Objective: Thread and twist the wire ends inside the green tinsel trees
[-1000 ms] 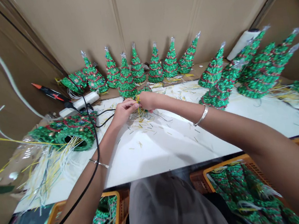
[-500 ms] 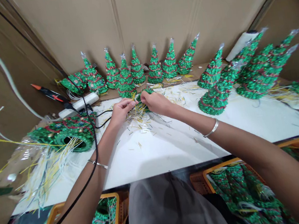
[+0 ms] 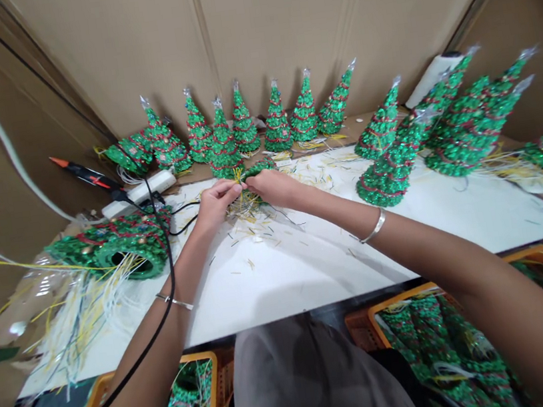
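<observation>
My left hand [image 3: 218,203] is pinched on a small bunch of thin yellow wires [image 3: 238,175] near the middle of the table. Fingertip to fingertip with it, my right hand [image 3: 273,188] is closed at the same wires; its exact hold is too small to see clearly. Just behind my right hand lies a green tinsel Christmas tree [image 3: 262,164], mostly hidden by the fingers. Short cut wire bits [image 3: 249,223] are strewn under and around both hands on the white tabletop [image 3: 282,276].
Decorated tinsel trees [image 3: 277,122] stand along the back, others [image 3: 383,171] at right. A tree on its side [image 3: 116,245] trails long wires at left. A power strip [image 3: 141,191], soldering iron [image 3: 91,179] and black cable [image 3: 171,265] are nearby. Orange baskets [image 3: 217,393] hold more trees below.
My right hand has come down and left against my left fingertips, turning over the wires. The whole view has shifted slightly.
</observation>
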